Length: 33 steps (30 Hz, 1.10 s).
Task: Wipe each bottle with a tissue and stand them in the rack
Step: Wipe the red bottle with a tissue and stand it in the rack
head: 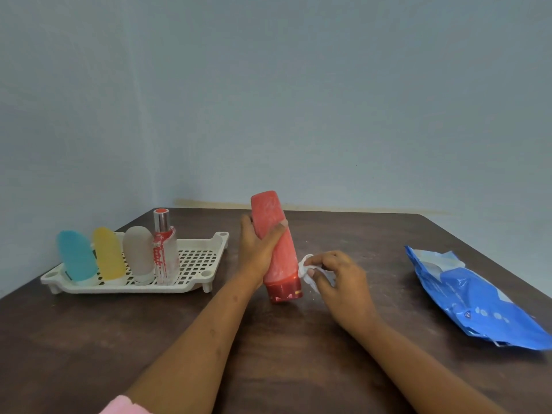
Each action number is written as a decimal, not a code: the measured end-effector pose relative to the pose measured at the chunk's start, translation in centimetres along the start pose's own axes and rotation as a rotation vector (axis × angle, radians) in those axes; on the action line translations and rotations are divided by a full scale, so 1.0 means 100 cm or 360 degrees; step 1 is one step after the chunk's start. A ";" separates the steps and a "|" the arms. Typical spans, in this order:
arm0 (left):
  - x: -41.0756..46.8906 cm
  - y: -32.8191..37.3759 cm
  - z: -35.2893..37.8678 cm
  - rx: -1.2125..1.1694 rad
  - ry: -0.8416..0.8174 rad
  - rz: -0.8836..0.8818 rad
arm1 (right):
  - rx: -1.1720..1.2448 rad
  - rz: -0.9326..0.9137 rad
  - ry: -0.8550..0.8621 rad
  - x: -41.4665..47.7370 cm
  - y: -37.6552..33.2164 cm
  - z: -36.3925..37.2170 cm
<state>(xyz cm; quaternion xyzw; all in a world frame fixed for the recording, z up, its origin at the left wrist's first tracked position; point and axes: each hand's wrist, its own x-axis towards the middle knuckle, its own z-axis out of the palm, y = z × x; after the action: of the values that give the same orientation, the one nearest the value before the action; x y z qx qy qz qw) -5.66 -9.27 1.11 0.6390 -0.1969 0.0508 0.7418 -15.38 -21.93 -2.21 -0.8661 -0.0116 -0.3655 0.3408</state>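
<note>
— Pink sleeve (125, 406) nearest. Which step?
— Wiping, I judge. My left hand (257, 249) grips the red bottle (282, 264), cap down, right of the rack (209, 243). My right hand (340, 276) pinches a wadded tissue (305, 262) against its base.
— Next?
— Stand it upright beside the four bottles (137, 252).

Dark brown wooden table (283, 354) fills the lower half. Crinkled blue plastic packet (478, 300) lies flat on it at 4 o'clock, near the right edge. Pale blue wall (268, 100) at 12 o'clock, corner seam toward 10 o'clock.
</note>
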 end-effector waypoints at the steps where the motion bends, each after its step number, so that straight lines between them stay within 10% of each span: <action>1: 0.000 0.000 -0.001 0.0009 -0.0032 0.0024 | 0.0015 -0.0003 -0.0009 0.000 0.000 0.000; 9: 0.001 0.008 0.000 0.0287 -0.0448 -0.0158 | 0.0094 0.0001 -0.0055 0.001 0.009 0.004; 33: 0.014 0.007 -0.029 0.0644 -0.0513 0.0142 | 0.0137 -0.0232 -0.0431 -0.004 0.001 0.005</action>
<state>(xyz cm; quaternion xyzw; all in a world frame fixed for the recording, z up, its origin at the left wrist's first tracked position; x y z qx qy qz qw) -3.94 -6.59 1.91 0.7649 -0.3262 0.0194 0.5551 -15.30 -21.62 -2.74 -0.8889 -0.1358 -0.2684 0.3455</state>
